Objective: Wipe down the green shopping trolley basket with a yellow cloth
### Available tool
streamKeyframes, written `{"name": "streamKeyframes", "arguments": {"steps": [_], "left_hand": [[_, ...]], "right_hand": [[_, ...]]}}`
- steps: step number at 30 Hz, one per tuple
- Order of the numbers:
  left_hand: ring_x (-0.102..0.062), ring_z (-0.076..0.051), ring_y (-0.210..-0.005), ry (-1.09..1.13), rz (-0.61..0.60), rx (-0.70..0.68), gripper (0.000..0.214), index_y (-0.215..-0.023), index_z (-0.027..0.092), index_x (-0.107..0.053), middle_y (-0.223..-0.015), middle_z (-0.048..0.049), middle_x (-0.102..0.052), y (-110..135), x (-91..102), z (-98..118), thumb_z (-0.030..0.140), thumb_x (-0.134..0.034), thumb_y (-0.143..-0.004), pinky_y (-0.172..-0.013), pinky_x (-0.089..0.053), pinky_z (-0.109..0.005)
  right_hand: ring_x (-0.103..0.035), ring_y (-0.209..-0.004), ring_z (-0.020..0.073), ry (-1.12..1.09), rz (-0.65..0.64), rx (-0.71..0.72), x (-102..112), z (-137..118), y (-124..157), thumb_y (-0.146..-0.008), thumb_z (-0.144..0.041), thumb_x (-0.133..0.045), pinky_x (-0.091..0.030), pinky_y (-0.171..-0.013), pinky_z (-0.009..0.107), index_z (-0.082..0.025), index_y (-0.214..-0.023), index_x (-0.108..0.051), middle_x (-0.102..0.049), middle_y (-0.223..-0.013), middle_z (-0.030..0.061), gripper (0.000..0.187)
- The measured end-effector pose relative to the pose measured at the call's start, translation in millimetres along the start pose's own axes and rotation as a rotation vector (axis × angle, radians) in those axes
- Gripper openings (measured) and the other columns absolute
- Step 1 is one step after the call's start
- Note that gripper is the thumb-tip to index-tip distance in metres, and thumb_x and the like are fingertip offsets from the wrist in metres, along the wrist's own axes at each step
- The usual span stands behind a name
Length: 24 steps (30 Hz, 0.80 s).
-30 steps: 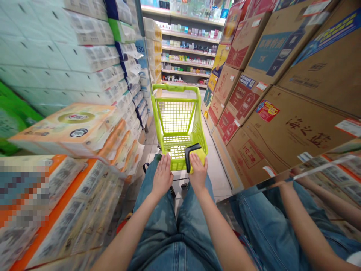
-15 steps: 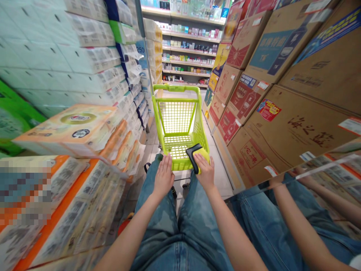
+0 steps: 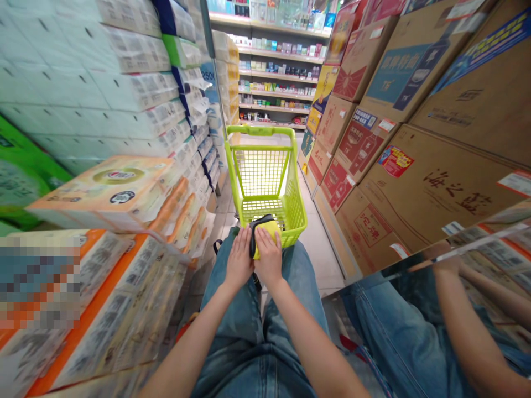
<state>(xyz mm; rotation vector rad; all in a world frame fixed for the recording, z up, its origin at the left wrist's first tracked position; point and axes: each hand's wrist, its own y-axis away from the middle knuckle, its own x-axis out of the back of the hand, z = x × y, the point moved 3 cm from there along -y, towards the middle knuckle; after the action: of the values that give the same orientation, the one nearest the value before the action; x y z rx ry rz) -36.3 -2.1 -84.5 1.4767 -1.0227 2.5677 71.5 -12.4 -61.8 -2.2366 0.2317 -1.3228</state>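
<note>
Some of the yellow pad (image 3: 272, 225) invisible under right hand (image 3: 269, 257), in its grip; left hand (image 3: 240, 257) flat

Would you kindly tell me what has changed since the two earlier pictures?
The right hand and the yellow pad under its fingers first shifted slightly right, then moved left along the near edge of the cart, ending close beside the left hand. No hold was visibly gained or released. The left hand stayed at that edge, and the cart stayed in place.
</note>
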Motion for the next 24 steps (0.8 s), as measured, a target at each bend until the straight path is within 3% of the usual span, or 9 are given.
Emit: {"name": "streamKeyframes", "arguments": {"steps": [5,9,12,14,17,21,24], "left_hand": [[-0.017,-0.028,-0.150,-0.021,-0.010,0.004,0.087,-0.156,0.017,-0.003,-0.160,-0.0147,-0.026,0,-0.8,4,0.004,-0.043,-0.081,-0.118,-0.029,-0.052],[-0.017,-0.028,-0.150,-0.026,-0.003,0.014,0.087,-0.156,0.017,-0.003,-0.160,-0.0141,-0.027,0,-3.0,5,0.003,-0.043,-0.080,-0.118,-0.029,-0.051],[-0.018,-0.028,-0.150,-0.023,0.004,0.011,0.087,-0.156,0.017,-0.004,-0.160,-0.0140,-0.026,0,-2.9,6,0.003,-0.043,-0.080,-0.118,-0.029,-0.051],[-0.018,-0.029,-0.150,-0.021,0.012,0.010,0.086,-0.156,0.017,-0.004,-0.160,-0.0142,-0.027,0,-1.9,6,0.003,-0.043,-0.081,-0.118,-0.029,-0.051],[-0.018,-0.029,-0.150,-0.009,0.019,0.010,0.086,-0.156,0.017,-0.005,-0.160,-0.0146,-0.026,0,-1.1,7,0.004,-0.044,-0.082,-0.119,-0.029,-0.052],[-0.016,-0.028,-0.150,0.042,0.045,0.029,0.085,-0.156,0.020,-0.001,-0.160,-0.0137,-0.024,1,-2.6,4,0.008,-0.044,-0.085,-0.119,-0.029,-0.052],[-0.015,-0.026,-0.150,0.053,0.047,0.036,0.084,-0.156,0.021,0.000,-0.161,-0.0131,-0.024,1,-3.9,2,0.009,-0.044,-0.086,-0.119,-0.029,-0.051]], "right_hand": [[-0.045,-0.136,0.0173,0.037,-0.053,0.099,25,40,7,-0.078,-0.003,-0.044,-0.001,-0.122,0.048,-0.024,-0.143,-0.046,-0.057,-0.141,0.0055,0.068],[-0.049,-0.134,0.0177,0.079,0.024,0.006,59,94,8,-0.077,-0.002,-0.043,-0.003,-0.121,0.050,-0.024,-0.137,-0.052,-0.059,-0.139,0.0052,0.065],[-0.054,-0.129,0.0195,0.094,0.081,-0.063,71,115,5,-0.076,-0.005,-0.046,-0.003,-0.120,0.052,-0.025,-0.129,-0.059,-0.063,-0.134,0.0043,0.059],[-0.056,-0.127,0.0207,0.097,0.112,-0.112,68,109,3,-0.075,-0.006,-0.048,-0.006,-0.120,0.052,-0.023,-0.125,-0.062,-0.065,-0.131,0.0053,0.055],[-0.056,-0.126,0.0210,0.072,0.120,-0.153,46,72,0,-0.074,-0.006,-0.048,-0.011,-0.119,0.048,-0.019,-0.126,-0.061,-0.065,-0.130,0.0082,0.055],[-0.050,-0.132,0.0190,-0.008,0.029,-0.056,9,9,-2,-0.077,-0.008,-0.049,-0.008,-0.121,0.043,-0.017,-0.135,-0.054,-0.060,-0.138,0.0090,0.059],[-0.046,-0.135,0.0189,-0.039,0.009,-0.017,1,-6,-2,-0.078,-0.011,-0.050,-0.005,-0.122,0.042,-0.018,-0.139,-0.050,-0.057,-0.141,0.0087,0.061]]}}
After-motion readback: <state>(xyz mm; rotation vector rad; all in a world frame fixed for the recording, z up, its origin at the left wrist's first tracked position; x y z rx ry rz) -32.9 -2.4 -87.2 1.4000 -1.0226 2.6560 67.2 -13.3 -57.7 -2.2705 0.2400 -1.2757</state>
